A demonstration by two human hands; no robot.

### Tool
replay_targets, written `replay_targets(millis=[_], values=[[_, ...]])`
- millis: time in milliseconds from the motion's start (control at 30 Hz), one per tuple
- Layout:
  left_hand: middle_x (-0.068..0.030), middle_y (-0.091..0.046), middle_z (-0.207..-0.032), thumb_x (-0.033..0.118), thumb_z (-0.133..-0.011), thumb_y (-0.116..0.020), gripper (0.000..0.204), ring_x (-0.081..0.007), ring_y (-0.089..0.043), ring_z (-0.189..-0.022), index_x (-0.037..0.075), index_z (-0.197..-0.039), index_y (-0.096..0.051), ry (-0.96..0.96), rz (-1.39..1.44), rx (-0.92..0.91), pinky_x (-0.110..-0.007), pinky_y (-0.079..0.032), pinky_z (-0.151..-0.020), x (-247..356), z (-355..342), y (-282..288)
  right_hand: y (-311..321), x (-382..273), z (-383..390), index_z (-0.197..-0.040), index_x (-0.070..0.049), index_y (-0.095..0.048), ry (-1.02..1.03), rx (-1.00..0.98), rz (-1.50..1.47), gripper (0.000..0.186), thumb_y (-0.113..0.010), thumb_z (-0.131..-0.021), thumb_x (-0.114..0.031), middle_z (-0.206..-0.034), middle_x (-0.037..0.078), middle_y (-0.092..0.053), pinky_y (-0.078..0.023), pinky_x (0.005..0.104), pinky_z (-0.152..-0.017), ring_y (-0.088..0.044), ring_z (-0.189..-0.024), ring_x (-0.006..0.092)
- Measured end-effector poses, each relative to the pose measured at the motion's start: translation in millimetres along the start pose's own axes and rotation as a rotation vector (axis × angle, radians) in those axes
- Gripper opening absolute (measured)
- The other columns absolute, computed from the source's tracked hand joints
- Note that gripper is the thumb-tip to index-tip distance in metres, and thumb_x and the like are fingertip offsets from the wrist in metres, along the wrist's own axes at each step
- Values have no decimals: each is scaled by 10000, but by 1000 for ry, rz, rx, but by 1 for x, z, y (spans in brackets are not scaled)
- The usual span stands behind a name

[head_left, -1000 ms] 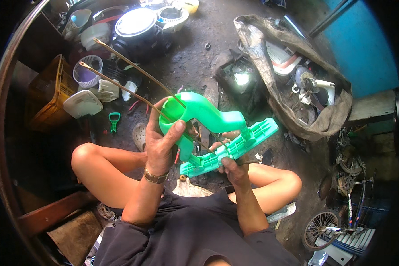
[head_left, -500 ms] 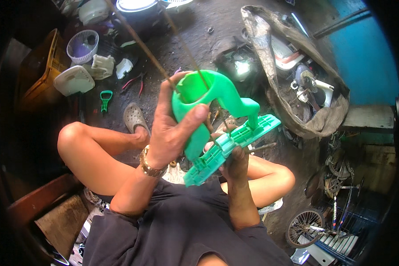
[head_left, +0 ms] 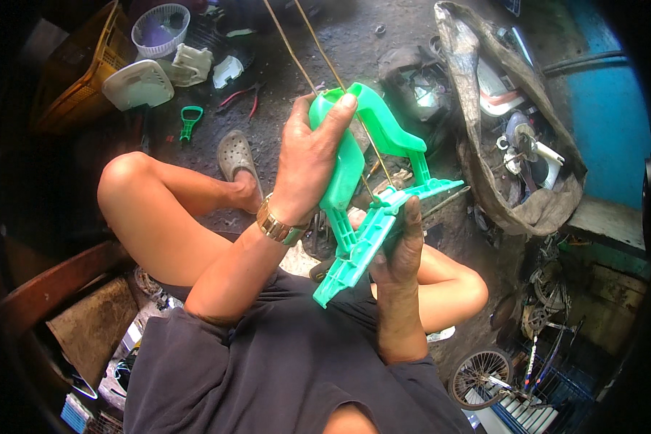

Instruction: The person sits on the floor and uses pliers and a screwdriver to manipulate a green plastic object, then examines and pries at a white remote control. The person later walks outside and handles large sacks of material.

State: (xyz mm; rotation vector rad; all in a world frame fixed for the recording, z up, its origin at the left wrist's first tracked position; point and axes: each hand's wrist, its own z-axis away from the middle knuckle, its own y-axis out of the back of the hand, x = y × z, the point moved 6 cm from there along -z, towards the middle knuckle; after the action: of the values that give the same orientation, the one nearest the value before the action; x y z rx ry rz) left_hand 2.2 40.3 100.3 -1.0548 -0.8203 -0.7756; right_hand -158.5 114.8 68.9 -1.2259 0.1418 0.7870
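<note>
Head view: two hands hold one green frame; two rods pass through.

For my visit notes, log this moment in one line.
left hand: grips green plastic frame; right hand: holds its lower bar; two rods: through it

Glossy plastic, matt cloth
The green frame is smooth plastic; the rods look dull and metallic, the shirt matt.
</note>
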Motion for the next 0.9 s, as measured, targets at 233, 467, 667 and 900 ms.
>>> replay_targets(millis=[233,467,667,900], values=[[-32,-572,-713,412,-949,-659,451,-137,-608,-509,66,-1198,-510,-9,46,-42,-260,-520,-461,-4,-3,1,9,-3,-4,-1067,-31,-670,30,-22,89,484,-604,-955,-497,-900,220,-703,-477,254,-436,-486,-394,109],[-44,-546,-684,393,-1000,-574,397,-154,-606,-517,103,-1256,-487,74,185,-114,-295,-533,-485,0,3,-9,10,-14,-5,-1115,-24,-628,123,82,288,465,-663,-907,-439,-815,170,-697,-544,331,-567,-592,-521,187],[-39,-527,-679,361,-1021,-539,422,-121,-534,-510,99,-1341,-459,-93,115,-157,-270,-497,-468,10,6,-12,5,-15,-4,-1240,-28,-567,124,14,233,477,-653,-887,-338,-970,192,-704,-546,324,-569,-609,-534,186],[-26,-601,-828,257,-1011,-583,344,-60,-565,-627,79,-1295,-510,-178,188,-179,-214,-463,-495,15,10,-10,4,-15,-8,-1398,-2,-381,159,-73,242,630,-634,-874,-242,-1155,275,-662,-391,156,-418,-555,-500,76]])
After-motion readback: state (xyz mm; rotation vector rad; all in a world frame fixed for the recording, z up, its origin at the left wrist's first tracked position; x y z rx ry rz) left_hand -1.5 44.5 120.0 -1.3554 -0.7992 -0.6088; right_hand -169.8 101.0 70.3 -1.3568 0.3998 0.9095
